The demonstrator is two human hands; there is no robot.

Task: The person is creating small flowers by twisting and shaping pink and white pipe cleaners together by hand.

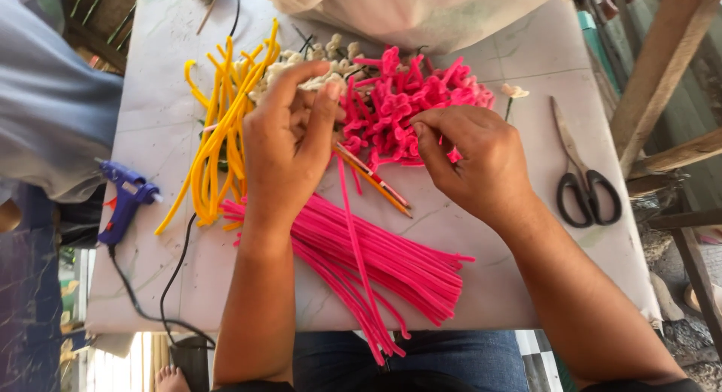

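The left hand [289, 140] and right hand [470, 159] are apart, each with fingers pinched on a pink pipe cleaner [353, 234] that runs toward the near edge of the surface [526, 83]. Beneath lies a pencil [376, 183]; scissors [583, 177] lie right, a glue gun [124, 200] left.

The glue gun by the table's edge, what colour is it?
The glue gun is blue; the head view shows it.

Just one head-worn view here, looking almost straight down at the white marble-patterned tabletop [526, 68]. It sits pretty close, with the person's forearms and knees along the bottom edge.
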